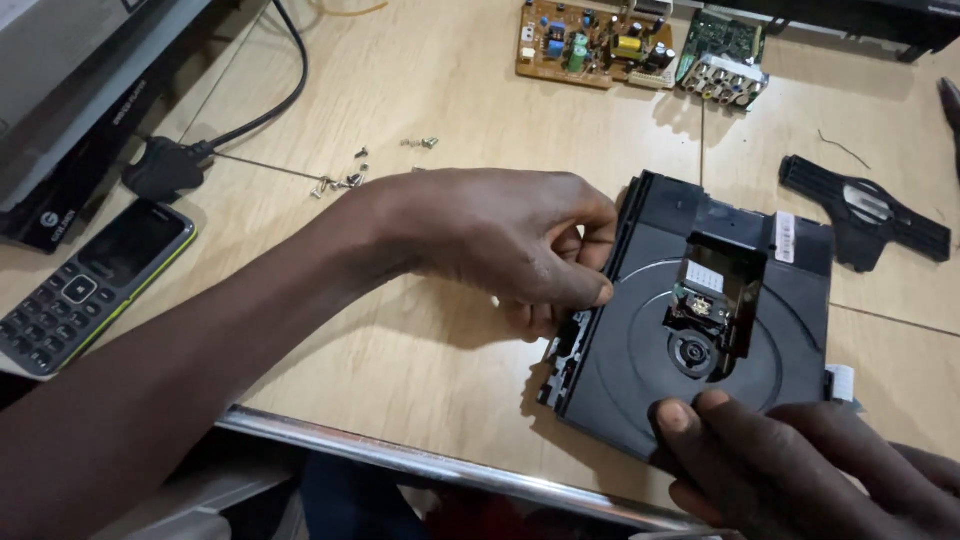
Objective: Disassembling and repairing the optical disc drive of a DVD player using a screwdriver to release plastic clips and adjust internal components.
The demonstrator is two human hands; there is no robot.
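On the pale wooden table [420,80] lies a black plastic disc drive mechanism [640,350], its round tray recess and small lens carriage facing up, pinched at its left edge by the left hand [500,245] and gripped at its near edge by the right hand [790,460].

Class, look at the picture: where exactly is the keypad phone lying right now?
In the head view, the keypad phone lies on the wooden table at the far left edge, just below the black plug and left of the left hand.
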